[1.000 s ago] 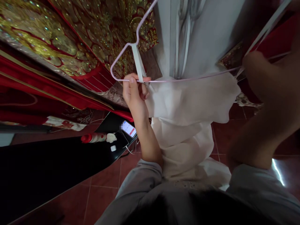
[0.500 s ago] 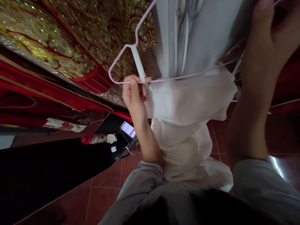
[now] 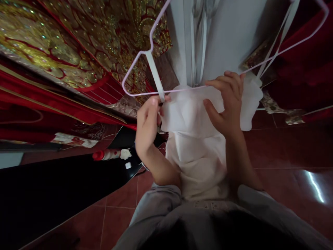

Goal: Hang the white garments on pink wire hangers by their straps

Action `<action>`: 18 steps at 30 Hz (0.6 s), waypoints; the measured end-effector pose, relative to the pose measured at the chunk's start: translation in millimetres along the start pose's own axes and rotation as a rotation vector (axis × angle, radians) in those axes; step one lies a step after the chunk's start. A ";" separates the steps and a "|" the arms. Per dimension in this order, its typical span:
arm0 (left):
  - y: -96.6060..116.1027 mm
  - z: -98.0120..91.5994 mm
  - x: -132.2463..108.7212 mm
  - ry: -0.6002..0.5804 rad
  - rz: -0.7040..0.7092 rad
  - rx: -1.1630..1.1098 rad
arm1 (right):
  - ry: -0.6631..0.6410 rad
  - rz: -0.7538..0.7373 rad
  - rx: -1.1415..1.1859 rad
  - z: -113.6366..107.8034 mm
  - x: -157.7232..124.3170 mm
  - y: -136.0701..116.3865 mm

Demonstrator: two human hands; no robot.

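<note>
A pale pink hanger spans the view, with a white strap looped over its left shoulder. Below its bar hangs a white strapped garment, its lower folds falling toward me. My left hand is closed at the garment's upper left corner, by the foot of that strap, just under the bar. Over the garment's upper right part is my right hand, thumb and fingers apart, with fingertips by the bar. More white straps cross the hanger's right side.
Red and gold sequined garments hang at the left. A black table holds a red-capped bottle and a small white case. Pale grey fabric hangs beyond the hanger, above red floor tiles.
My right hand has come from the upper right down and left to the middle of the garment. My left hand has dropped slightly off the bar to the strap's foot.
</note>
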State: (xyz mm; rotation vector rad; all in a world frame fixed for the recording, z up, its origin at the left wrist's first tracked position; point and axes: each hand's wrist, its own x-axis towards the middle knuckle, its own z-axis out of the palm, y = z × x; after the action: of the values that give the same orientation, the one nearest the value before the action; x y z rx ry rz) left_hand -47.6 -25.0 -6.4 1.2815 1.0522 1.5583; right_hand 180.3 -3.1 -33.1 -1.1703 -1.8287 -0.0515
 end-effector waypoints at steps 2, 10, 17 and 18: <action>14.9 -7.0 2.0 -0.084 0.067 0.006 | 0.016 -0.012 -0.019 7.6 -0.5 1.3; 51.7 -19.4 39.0 0.274 0.156 -0.243 | 0.091 -0.091 0.116 18.4 -1.7 10.4; 4.1 12.1 11.7 0.274 0.096 -0.164 | 0.063 -0.035 0.089 17.0 4.0 -4.9; 1.4 22.7 8.9 0.253 0.114 -0.196 | 0.062 -0.027 0.091 15.6 4.5 -9.0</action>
State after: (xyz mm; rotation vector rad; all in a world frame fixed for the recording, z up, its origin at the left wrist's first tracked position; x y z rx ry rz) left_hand -26.4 -14.8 0.2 1.0453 0.9645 1.8978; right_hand 162.7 2.5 -34.9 -1.0698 -1.7737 -0.0193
